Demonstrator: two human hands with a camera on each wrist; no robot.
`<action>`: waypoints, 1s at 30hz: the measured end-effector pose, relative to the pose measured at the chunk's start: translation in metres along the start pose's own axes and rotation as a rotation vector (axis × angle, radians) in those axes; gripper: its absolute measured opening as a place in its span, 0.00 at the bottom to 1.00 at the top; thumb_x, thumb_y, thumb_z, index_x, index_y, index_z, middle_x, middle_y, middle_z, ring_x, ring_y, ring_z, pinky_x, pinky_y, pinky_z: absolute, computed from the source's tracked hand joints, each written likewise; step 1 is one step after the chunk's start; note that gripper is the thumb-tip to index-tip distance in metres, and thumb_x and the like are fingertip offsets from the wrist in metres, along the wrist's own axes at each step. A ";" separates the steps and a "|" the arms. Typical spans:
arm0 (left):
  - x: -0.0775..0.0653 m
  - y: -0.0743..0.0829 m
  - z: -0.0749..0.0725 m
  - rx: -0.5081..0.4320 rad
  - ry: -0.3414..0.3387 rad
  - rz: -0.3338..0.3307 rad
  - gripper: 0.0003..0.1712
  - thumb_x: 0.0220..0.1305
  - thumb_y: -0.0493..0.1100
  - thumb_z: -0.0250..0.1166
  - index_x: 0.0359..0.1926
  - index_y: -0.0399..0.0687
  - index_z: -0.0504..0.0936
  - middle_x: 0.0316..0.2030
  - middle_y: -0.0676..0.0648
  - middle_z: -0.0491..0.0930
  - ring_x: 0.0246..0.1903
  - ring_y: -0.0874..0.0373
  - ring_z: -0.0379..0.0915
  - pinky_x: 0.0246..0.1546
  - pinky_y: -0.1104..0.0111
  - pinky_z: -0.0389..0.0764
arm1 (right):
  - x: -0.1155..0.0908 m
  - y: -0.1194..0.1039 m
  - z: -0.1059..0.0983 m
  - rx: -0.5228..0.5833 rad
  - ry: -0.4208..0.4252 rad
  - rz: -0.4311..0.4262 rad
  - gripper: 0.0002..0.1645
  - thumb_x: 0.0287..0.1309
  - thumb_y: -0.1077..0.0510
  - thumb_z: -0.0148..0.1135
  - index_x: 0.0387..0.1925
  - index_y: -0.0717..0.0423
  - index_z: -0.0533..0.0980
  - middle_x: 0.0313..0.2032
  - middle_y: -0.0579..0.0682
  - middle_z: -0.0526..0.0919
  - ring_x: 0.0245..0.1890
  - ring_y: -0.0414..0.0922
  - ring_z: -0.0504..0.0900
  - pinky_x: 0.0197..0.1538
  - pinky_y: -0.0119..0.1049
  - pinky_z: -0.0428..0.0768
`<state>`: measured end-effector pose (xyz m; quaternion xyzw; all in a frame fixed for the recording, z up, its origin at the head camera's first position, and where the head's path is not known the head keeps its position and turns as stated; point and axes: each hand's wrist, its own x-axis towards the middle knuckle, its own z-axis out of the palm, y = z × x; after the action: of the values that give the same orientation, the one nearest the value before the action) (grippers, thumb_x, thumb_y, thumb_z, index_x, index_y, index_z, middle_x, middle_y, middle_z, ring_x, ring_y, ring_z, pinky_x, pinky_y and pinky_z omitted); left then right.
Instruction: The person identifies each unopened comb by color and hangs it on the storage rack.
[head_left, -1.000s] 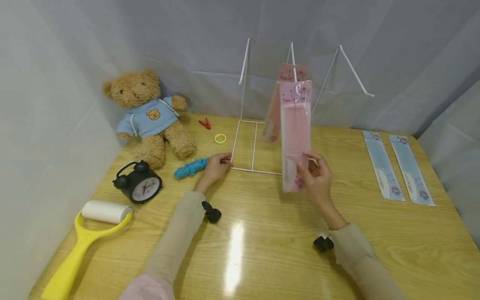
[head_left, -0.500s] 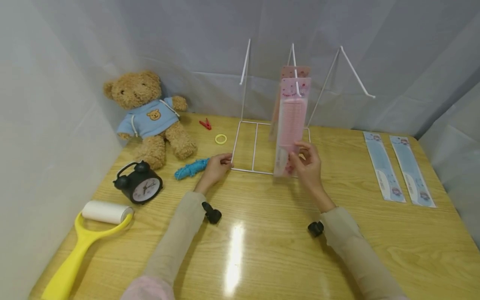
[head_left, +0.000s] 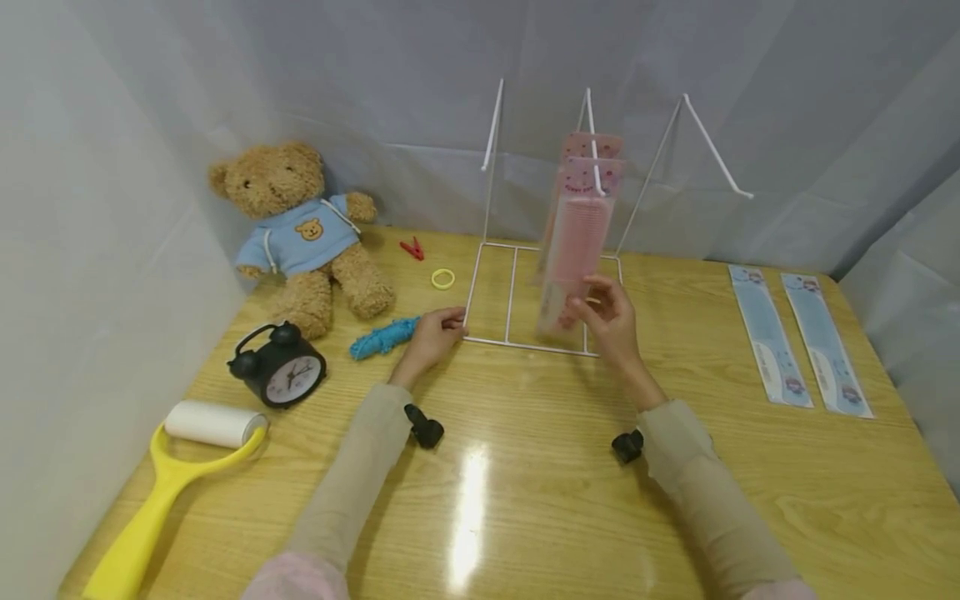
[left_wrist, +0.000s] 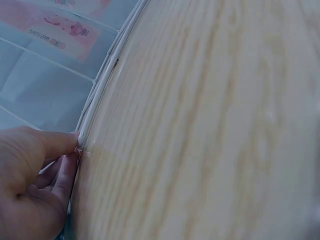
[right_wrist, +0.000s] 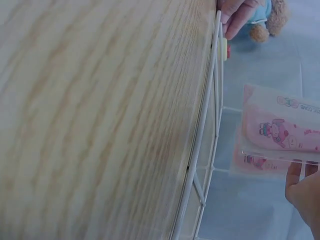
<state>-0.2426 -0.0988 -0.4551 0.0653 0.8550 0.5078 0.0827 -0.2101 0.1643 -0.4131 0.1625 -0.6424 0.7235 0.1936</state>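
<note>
The right hand [head_left: 613, 327] pinches the lower right edge of the front comb [head_left: 577, 237], hung on the rack [head_left: 508, 342] toward the tabletop [head_left: 540, 467] back edge, its bottom farther back than before. The left hand [head_left: 435, 337] pinches the rack.

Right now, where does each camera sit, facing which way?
Head: worn on the head, facing forward and down at the rack and pink combs; shows left hand, right hand and sleeves.
Left wrist: worn there, facing across the table to the rack; left hand shows.
Right wrist: worn there, facing the table, rack and pink combs; right hand at right, left hand at top.
Shared: both wrist views show left hand and rack.
</note>
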 end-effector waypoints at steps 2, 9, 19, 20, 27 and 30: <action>0.000 0.000 0.000 0.001 0.002 0.002 0.24 0.66 0.33 0.59 0.62 0.33 0.71 0.53 0.34 0.76 0.51 0.45 0.74 0.52 0.60 0.77 | 0.001 0.000 0.000 -0.003 -0.005 0.008 0.21 0.52 0.79 0.55 0.49 0.83 0.63 0.38 0.42 0.78 0.39 0.35 0.77 0.44 0.25 0.77; -0.001 0.001 -0.001 -0.006 0.008 0.000 0.24 0.65 0.32 0.59 0.62 0.32 0.71 0.52 0.34 0.77 0.51 0.45 0.74 0.52 0.60 0.76 | 0.002 -0.001 0.000 -0.005 0.009 0.037 0.18 0.52 0.79 0.55 0.47 0.75 0.70 0.42 0.43 0.77 0.41 0.37 0.76 0.44 0.26 0.78; -0.003 0.000 0.001 -0.004 0.017 0.001 0.23 0.66 0.32 0.58 0.62 0.32 0.71 0.52 0.34 0.77 0.50 0.45 0.74 0.52 0.60 0.77 | 0.001 -0.002 -0.006 -0.050 0.034 0.052 0.17 0.52 0.79 0.55 0.46 0.74 0.72 0.43 0.38 0.76 0.43 0.36 0.74 0.45 0.24 0.77; -0.003 0.000 0.002 -0.002 0.016 0.000 0.23 0.66 0.32 0.58 0.62 0.32 0.71 0.52 0.34 0.77 0.50 0.45 0.74 0.52 0.60 0.77 | 0.001 -0.002 -0.007 -0.050 0.042 0.054 0.16 0.52 0.79 0.56 0.44 0.71 0.74 0.42 0.38 0.77 0.42 0.36 0.75 0.45 0.25 0.77; -0.001 -0.001 0.002 0.004 0.023 0.020 0.23 0.65 0.32 0.58 0.61 0.32 0.72 0.52 0.34 0.77 0.50 0.45 0.75 0.51 0.61 0.77 | -0.001 0.000 -0.012 -0.052 0.069 0.085 0.19 0.53 0.78 0.56 0.34 0.53 0.79 0.36 0.40 0.78 0.40 0.35 0.76 0.44 0.24 0.76; 0.000 -0.002 0.002 -0.001 0.027 0.022 0.23 0.65 0.32 0.58 0.61 0.32 0.72 0.52 0.34 0.77 0.50 0.45 0.75 0.51 0.61 0.77 | -0.002 0.000 -0.014 -0.043 0.075 0.093 0.20 0.53 0.79 0.55 0.31 0.51 0.80 0.34 0.41 0.78 0.37 0.34 0.76 0.42 0.23 0.76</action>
<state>-0.2418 -0.0981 -0.4576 0.0678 0.8551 0.5098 0.0653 -0.2084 0.1781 -0.4160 0.1009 -0.6570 0.7233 0.1870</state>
